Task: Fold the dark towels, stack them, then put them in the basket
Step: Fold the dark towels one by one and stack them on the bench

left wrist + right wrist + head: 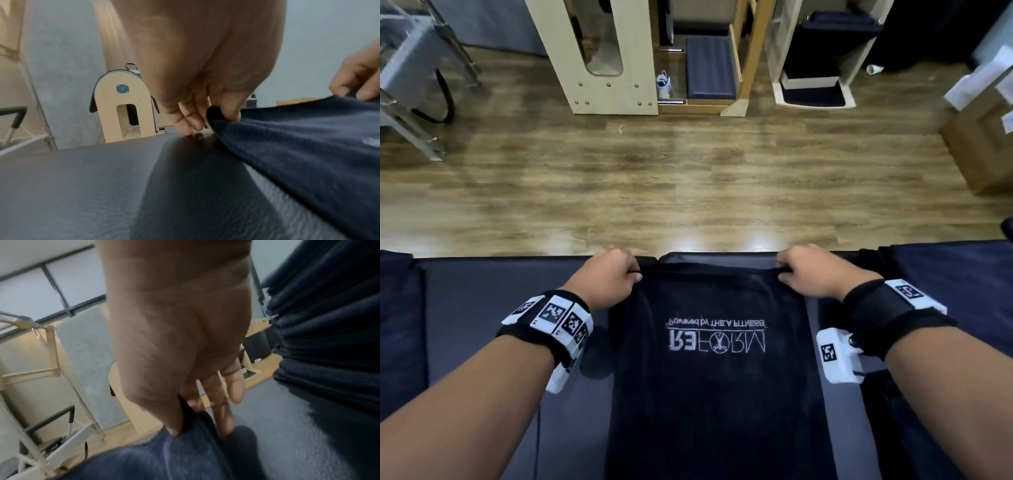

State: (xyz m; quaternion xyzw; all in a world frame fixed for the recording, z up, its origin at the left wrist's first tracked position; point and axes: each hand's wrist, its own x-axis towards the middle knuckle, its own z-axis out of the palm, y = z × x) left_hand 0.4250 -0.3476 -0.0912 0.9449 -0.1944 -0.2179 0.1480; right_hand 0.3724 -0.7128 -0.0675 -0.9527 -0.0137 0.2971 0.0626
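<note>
A dark navy towel [715, 394] with light embroidered lettering lies spread lengthwise on a dark padded bench [493, 291]. My left hand [616, 274] pinches its far left corner, and the towel [298, 146] rises slightly off the pad there. My right hand [801, 272] pinches the far right corner; thumb and fingers [218, 410] clamp the towel's edge [185, 451]. Both corners sit near the bench's far edge. A stack of folded dark towels [329, 329] stands to the right of my right hand.
Beyond the bench lies a wood floor [688, 178]. Cream wooden exercise equipment [599, 54] and a navy pad [710, 68] stand at the back. A metal frame [410, 85] is at far left, cardboard boxes [983, 137] at far right. More dark cloth [945, 274] lies on the bench's right.
</note>
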